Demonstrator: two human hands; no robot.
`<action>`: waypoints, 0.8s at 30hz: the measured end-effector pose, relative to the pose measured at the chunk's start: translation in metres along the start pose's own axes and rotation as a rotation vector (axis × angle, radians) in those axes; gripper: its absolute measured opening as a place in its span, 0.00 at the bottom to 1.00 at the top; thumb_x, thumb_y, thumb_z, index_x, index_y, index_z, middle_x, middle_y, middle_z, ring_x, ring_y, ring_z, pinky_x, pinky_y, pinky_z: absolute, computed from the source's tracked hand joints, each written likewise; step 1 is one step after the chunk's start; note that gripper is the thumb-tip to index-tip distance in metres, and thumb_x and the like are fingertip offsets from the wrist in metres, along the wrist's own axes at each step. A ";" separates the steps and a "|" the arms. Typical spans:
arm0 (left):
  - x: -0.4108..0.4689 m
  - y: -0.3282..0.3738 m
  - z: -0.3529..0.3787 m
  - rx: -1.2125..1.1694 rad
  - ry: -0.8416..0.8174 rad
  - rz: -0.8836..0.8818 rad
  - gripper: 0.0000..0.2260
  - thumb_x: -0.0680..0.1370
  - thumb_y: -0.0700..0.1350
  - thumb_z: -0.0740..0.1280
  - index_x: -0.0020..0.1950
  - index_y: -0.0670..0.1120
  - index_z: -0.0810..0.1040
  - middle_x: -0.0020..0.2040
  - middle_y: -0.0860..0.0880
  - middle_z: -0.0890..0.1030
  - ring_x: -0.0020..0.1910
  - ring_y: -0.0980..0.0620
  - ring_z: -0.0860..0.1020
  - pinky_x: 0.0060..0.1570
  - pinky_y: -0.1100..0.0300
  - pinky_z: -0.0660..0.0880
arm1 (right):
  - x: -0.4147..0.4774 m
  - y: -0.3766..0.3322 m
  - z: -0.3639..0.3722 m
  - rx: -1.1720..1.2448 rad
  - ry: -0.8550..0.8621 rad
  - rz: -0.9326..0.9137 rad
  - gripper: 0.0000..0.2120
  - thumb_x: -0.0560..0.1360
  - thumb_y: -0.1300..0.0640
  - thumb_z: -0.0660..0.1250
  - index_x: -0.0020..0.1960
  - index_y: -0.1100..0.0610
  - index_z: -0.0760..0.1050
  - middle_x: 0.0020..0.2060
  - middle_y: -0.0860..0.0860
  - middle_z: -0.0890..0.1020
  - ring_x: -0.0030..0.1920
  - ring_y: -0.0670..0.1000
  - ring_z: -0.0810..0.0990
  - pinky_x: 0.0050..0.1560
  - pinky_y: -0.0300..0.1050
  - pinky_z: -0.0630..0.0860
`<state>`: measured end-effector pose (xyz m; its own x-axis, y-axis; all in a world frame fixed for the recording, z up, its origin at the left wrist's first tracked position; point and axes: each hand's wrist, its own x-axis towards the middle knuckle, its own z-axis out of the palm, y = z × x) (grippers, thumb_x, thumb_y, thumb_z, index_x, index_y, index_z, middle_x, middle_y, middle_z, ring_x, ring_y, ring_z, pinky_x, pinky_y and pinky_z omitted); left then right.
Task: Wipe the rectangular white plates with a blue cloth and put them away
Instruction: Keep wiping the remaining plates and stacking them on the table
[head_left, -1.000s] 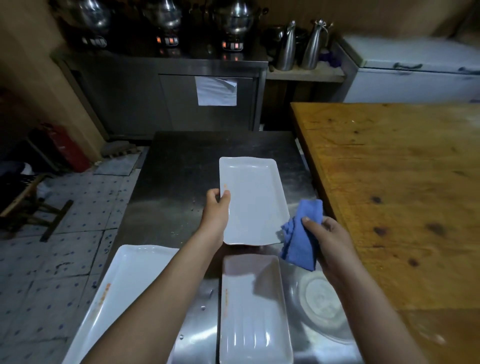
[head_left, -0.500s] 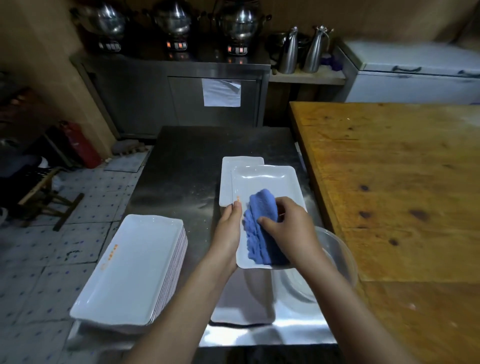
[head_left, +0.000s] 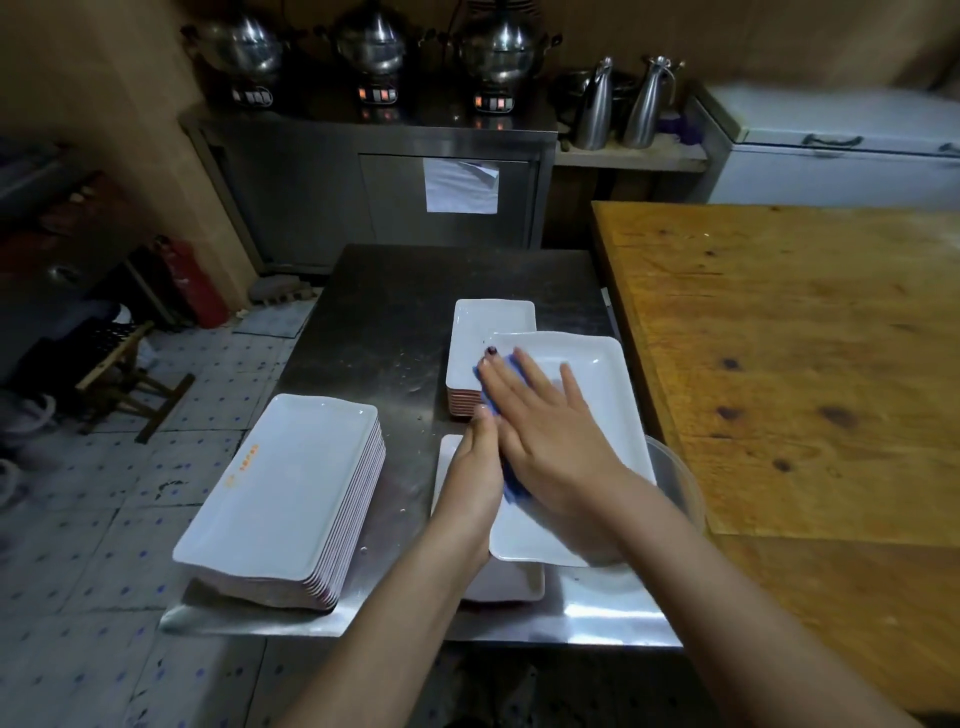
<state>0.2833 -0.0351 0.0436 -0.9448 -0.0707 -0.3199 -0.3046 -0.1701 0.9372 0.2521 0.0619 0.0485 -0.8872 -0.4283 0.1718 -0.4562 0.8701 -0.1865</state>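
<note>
A wooden table (head_left: 789, 364) fills the view from 1 to 4 o'clock, its edge running along the right side of a steel table (head_left: 384, 322) at the centre. On the steel top, at 8 o'clock from the middle, lies a tall stack of rectangular white plates (head_left: 280, 483) with orange marks on the top plate's left rim.

Just right of centre a single white plate (head_left: 597, 395) is held above the steel top, long axis running from 6 to 12 o'clock and its far end raised a little. Its far left corner overlaps a smaller stack of plates (head_left: 488, 338) at 12 o'clock. Another plate (head_left: 511, 582) lies in shadow beneath its near end at 6 o'clock, and a clear bowl (head_left: 678, 483) shows past its right edge at 3 o'clock.

Both forearms reach in from 6 o'clock. The left hand (head_left: 475, 467) grips the held plate by its left long edge, thumb laid along the rim pointing to 12 o'clock, the fingers hidden underneath. The right hand (head_left: 550, 436) lies flat on the plate, palm down, fingers straight and spread toward 11 o'clock. It presses a blue cloth (head_left: 511, 488) against the plate's left half, and the cloth shows only at the fingertips and between the two hands.
</note>
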 end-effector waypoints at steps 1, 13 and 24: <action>-0.004 -0.001 0.001 0.039 0.002 0.013 0.16 0.81 0.58 0.51 0.65 0.60 0.71 0.54 0.61 0.77 0.46 0.71 0.72 0.42 0.73 0.68 | 0.009 0.006 -0.004 -0.008 0.006 0.040 0.25 0.82 0.48 0.44 0.77 0.48 0.44 0.77 0.44 0.46 0.75 0.45 0.35 0.69 0.49 0.28; -0.014 0.021 -0.016 0.066 0.083 0.095 0.13 0.82 0.51 0.54 0.55 0.51 0.78 0.48 0.55 0.82 0.41 0.62 0.79 0.37 0.73 0.75 | -0.041 -0.013 0.001 -0.048 0.021 0.114 0.26 0.78 0.46 0.34 0.74 0.49 0.33 0.77 0.45 0.42 0.73 0.46 0.30 0.68 0.48 0.25; -0.016 0.016 -0.009 0.115 0.041 0.100 0.08 0.80 0.47 0.60 0.51 0.50 0.79 0.43 0.52 0.83 0.39 0.57 0.82 0.37 0.65 0.77 | 0.000 0.031 -0.010 -0.154 0.099 0.409 0.25 0.82 0.51 0.44 0.78 0.51 0.44 0.77 0.48 0.46 0.76 0.51 0.38 0.72 0.54 0.34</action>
<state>0.2946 -0.0456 0.0628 -0.9661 -0.1222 -0.2276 -0.2234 -0.0468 0.9736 0.2386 0.0912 0.0522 -0.9780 -0.0228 0.2072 -0.0472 0.9925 -0.1132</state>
